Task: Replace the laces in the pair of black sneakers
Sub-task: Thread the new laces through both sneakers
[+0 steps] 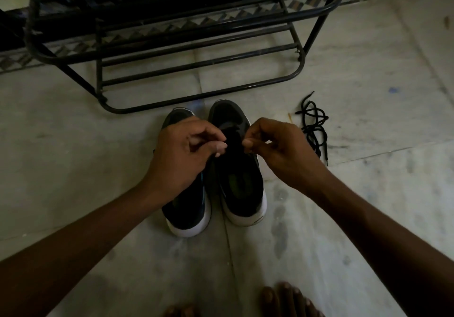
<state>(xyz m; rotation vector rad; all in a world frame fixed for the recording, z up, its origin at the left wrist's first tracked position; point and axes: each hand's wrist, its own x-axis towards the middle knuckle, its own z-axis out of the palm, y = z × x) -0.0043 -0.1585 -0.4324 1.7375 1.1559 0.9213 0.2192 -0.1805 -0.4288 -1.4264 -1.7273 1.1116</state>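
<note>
Two black sneakers with white soles stand side by side on the floor, toes pointing away from me: the left sneaker [186, 208] and the right sneaker [242, 184]. My left hand [186, 152] and my right hand [277, 149] hover over the right sneaker's lacing area, each with thumb and fingertips pinched together. What they pinch is too dark to make out, probably a lace. A loose black lace [314, 126] lies tangled on the floor to the right of the shoes.
A black metal shoe rack [186, 46] stands just beyond the sneakers, its lowest bar close to their toes. The floor [368, 95] is pale marble with a patterned border at the wall. My bare toes [282, 299] show at the bottom edge.
</note>
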